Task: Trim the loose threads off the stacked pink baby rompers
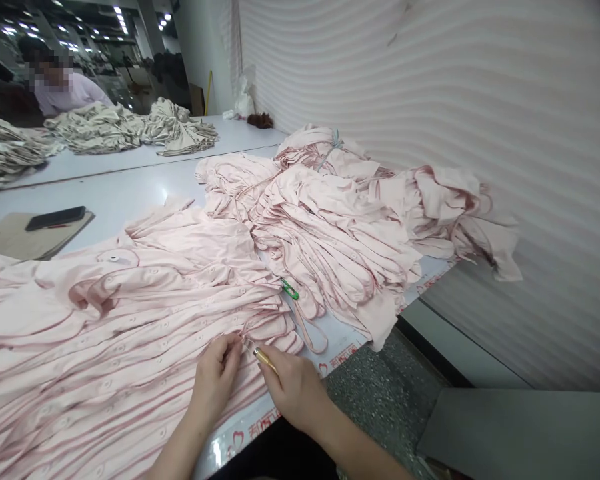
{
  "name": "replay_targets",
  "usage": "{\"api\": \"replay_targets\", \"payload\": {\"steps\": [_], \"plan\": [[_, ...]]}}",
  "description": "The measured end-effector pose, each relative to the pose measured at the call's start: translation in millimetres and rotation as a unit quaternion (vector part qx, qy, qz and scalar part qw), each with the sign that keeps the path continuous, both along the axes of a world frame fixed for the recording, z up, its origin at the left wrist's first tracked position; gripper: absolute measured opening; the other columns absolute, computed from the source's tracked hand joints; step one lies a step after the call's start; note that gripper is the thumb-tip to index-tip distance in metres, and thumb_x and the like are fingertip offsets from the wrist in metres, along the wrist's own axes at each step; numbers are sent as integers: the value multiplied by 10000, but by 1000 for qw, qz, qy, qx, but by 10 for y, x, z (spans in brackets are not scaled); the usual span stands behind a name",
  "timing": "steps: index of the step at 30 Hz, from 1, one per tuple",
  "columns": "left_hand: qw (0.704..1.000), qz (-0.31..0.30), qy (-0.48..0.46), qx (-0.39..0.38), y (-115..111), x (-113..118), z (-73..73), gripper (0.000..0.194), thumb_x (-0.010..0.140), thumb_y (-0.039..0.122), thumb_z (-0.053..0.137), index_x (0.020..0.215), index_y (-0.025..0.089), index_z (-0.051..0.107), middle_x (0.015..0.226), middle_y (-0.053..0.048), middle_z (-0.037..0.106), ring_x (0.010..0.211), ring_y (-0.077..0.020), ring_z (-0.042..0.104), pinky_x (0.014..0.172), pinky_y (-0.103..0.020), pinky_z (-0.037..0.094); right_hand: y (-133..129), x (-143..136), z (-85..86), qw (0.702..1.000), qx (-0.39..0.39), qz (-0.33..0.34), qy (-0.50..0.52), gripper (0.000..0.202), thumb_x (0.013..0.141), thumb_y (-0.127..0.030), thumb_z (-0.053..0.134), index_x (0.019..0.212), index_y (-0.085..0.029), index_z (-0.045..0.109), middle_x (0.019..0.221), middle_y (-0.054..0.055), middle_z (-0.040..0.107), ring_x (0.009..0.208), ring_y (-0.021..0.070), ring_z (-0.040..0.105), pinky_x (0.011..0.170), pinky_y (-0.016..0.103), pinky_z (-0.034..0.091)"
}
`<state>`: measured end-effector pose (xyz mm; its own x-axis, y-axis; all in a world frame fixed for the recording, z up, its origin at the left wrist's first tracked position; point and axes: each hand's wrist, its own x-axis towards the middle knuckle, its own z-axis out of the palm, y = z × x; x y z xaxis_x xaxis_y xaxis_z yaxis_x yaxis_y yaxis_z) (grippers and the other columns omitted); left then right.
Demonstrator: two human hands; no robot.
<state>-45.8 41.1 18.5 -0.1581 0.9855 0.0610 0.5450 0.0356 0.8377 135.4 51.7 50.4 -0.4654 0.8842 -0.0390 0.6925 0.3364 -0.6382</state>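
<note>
Near the table's front edge, my left hand [220, 363] pinches a bit of edging of a pale pink garment [190, 320], one of several laid in overlapping rows with darker pink piping and small buttons. My right hand [295, 383] is closed around a small tool with a gold-coloured handle [265, 359]. Its thin metal tip points at the cloth by my left fingertips; the exact tool kind I cannot make out. Just beyond my hands, a green clip, perhaps a safety pin [290, 289], lies at the ends of the garments, beside a loop of pink cord [314, 337].
A second heap of pink garments [320, 233] spreads along the right side, partly over the table edge. To the left, a black phone [56, 218] rests on brown paper [20, 233]. Grey-beige garments [110, 127] lie farther back, with a person [67, 90] behind them. A pale rippled sheet [430, 87] hangs at right.
</note>
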Motion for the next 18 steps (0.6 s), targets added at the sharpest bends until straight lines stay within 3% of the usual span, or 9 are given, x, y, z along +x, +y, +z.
{"api": "replay_targets", "payload": {"steps": [6,12,16,18], "plan": [[997,49,-48,-21,-6,19,51,336,874,505,493,922,207,642,822,-32,696,741,-184,632,715,-328,505,-1,-17,21,999,26,17,13,307,978,-259,383,1161,-187,620,862,54,732,762,203,695,645,247,434],[997,-10,-73,-35,-7,-42,55,346,872,503,514,976,200,645,818,-34,683,717,-166,615,667,-295,495,-74,-1,-107,991,123,51,16,428,971,-220,350,1357,-114,504,997,119,730,769,213,697,655,275,491],[993,58,-93,-35,-10,-22,45,367,867,542,505,927,195,611,671,10,606,593,-139,542,586,-266,456,-82,-46,-113,986,157,59,-4,400,978,-227,356,1312,-123,550,861,102,727,682,202,682,602,258,480],[994,59,-81,-32,-4,-12,59,370,866,554,493,909,201,595,656,15,595,587,-144,541,575,-270,451,-85,-66,-98,983,177,52,-22,406,963,-214,382,1318,-113,552,822,102,717,653,199,672,580,254,471]]}}
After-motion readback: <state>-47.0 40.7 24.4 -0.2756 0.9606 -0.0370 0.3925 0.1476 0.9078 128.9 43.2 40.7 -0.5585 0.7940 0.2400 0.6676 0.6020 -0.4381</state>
